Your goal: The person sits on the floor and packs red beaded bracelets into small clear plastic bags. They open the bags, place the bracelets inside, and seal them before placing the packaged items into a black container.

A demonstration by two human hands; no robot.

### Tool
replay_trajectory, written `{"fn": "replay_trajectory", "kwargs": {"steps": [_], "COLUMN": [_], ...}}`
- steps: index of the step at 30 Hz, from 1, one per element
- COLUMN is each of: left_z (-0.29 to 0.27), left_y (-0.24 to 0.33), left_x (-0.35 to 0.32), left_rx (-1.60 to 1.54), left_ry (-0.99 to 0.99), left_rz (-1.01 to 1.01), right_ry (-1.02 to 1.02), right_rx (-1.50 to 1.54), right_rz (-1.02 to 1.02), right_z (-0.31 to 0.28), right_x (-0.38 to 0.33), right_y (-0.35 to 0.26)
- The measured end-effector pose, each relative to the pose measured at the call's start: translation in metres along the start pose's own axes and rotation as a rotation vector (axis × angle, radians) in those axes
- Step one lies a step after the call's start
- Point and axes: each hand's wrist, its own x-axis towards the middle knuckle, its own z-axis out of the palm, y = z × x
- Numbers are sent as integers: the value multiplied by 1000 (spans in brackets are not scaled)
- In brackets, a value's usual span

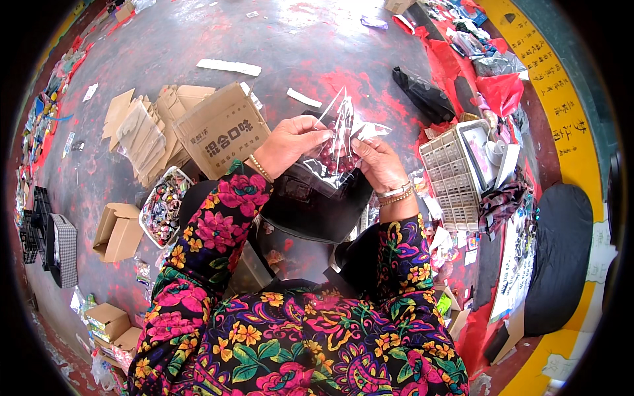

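Clear plastic bag [344, 125]: left hand [293, 141] and right hand [381, 164] each pinch it narrowly, apparently to support the dark-red beads [336, 162] inside.

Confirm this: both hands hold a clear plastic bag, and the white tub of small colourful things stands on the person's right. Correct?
Not quite: the head view shows the white tub on the person's left. The left hand and right hand do hold the clear plastic bag.

A black bag [424, 94], apparently plastic, lies near a pale slatted crate [449, 168].
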Motion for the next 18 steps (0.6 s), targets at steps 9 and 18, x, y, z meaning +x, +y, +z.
{"fn": "replay_trajectory", "kwargs": {"steps": [9,18], "left_z": [-9,4], "left_y": [-11,-6], "left_x": [3,2], "left_rx": [169,353], "left_ry": [155,232], "left_rz": [86,163], "right_ry": [24,86], "right_rx": [87,308], "right_rz": [-72,-134], "right_z": [19,7], "right_x": [-2,10], "right_y": [-2,11]}}
